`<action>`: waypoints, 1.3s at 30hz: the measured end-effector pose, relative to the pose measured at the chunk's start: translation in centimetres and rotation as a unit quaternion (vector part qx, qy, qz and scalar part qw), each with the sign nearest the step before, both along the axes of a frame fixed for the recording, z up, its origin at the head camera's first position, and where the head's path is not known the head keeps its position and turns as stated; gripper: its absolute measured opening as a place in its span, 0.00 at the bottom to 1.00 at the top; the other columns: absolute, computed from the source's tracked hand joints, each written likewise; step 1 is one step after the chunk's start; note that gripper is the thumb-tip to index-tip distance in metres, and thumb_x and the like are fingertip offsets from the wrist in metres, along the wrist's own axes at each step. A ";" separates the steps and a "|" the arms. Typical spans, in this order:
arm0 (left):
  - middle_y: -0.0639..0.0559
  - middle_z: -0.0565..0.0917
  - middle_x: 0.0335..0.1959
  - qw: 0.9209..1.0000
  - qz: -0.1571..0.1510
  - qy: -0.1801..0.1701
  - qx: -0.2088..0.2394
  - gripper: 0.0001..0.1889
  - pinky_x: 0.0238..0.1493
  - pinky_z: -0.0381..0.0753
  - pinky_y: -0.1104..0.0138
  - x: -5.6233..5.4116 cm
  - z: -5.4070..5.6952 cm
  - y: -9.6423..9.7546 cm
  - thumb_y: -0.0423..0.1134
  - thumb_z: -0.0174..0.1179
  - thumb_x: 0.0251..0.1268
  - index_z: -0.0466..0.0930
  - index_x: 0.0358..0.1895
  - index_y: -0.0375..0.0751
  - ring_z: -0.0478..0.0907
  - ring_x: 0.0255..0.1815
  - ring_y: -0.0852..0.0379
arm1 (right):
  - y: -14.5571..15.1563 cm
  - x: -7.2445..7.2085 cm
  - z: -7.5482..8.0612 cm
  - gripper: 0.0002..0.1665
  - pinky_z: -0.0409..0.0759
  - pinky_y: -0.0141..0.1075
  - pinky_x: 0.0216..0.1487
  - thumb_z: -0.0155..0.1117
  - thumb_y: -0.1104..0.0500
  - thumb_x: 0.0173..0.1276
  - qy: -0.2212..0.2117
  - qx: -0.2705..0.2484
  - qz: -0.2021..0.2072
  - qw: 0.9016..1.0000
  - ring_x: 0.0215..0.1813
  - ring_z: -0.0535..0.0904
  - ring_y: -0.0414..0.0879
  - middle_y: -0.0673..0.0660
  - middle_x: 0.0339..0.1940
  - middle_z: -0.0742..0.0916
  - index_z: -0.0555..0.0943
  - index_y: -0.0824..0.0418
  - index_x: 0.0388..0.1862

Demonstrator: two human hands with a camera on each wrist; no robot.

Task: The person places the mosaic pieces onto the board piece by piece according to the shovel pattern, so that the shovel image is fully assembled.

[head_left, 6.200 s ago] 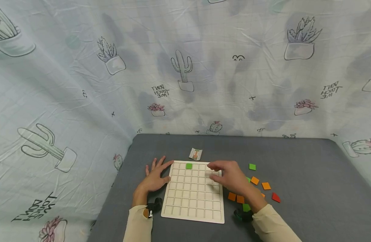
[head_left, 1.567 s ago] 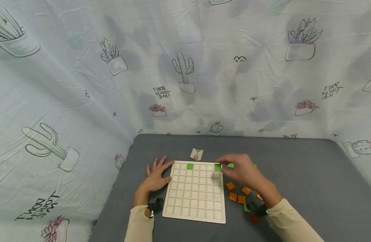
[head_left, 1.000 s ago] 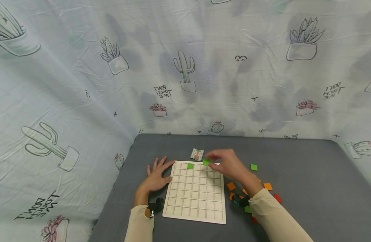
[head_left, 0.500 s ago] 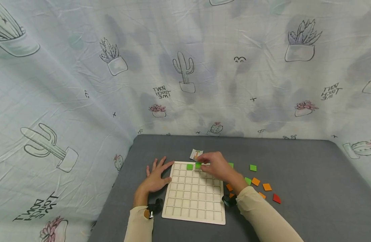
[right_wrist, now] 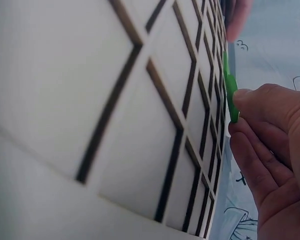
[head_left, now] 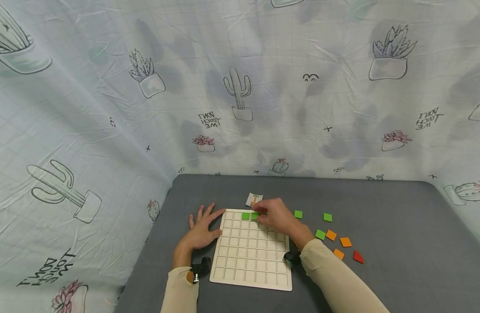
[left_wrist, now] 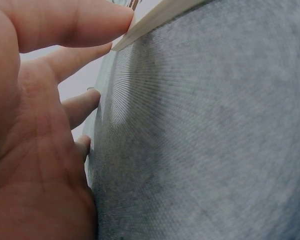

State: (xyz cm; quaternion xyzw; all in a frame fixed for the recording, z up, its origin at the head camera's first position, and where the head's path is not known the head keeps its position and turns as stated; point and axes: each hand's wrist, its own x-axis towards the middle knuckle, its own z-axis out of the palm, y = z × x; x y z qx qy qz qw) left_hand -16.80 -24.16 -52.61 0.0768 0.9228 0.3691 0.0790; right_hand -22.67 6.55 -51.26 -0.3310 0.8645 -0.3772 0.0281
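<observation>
One green tile lies in the far row of the grid board, and the right hand pinches a second green tile at the cell just beside it; whether that one is fully seated cannot be told. The other visible cells hold nothing, so the work looks barely begun. Left over on the bench, right of the board, are three loose green tiles, three orange tiles and a red piece; the right sleeve may hide more. The left hand is spread, thumb and index finger at the board's left edge. A small card just past the far edge crowds the right hand, while the bench leaves wide room beyond the red piece
</observation>
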 end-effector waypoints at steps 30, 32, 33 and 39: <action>0.34 0.52 0.91 1.000 -0.005 0.002 0.005 0.37 0.79 0.20 0.24 -0.1 -0.1 0.0 0.32 0.67 0.70 0.73 0.83 0.47 0.32 0.91 0.24 | -0.5 0.1 -0.1 0.22 0.91 0.48 0.59 0.75 0.67 0.73 -0.010 0.024 -0.008 1.000 0.60 0.91 0.54 0.59 0.59 0.93 0.89 0.63 0.64; 0.34 0.52 0.91 1.000 -0.004 0.002 0.005 0.37 0.79 0.21 0.24 -0.1 -0.1 -0.1 0.32 0.67 0.70 0.73 0.82 0.47 0.32 0.91 0.24 | -0.5 0.0 -0.2 0.22 0.91 0.48 0.59 0.75 0.66 0.73 -0.009 0.024 -0.009 1.000 0.60 0.91 0.54 0.59 0.59 0.93 0.89 0.63 0.64; 0.34 0.52 0.91 1.000 -0.003 0.003 0.005 0.36 0.79 0.21 0.24 -0.1 -0.1 -0.1 0.32 0.67 0.70 0.73 0.82 0.48 0.32 0.91 0.25 | -0.5 0.0 -0.2 0.22 0.91 0.47 0.59 0.75 0.66 0.73 -0.009 0.024 -0.009 1.000 0.60 0.91 0.54 0.59 0.60 0.93 0.89 0.62 0.64; 0.35 0.53 0.91 1.000 0.001 0.002 0.003 0.37 0.79 0.21 0.24 0.0 -0.2 -0.1 0.32 0.67 0.70 0.74 0.82 0.49 0.32 0.92 0.25 | -0.3 0.0 -0.3 0.20 0.91 0.46 0.57 0.75 0.66 0.73 0.007 0.023 -0.003 1.000 0.58 0.92 0.53 0.58 0.59 0.93 0.89 0.62 0.63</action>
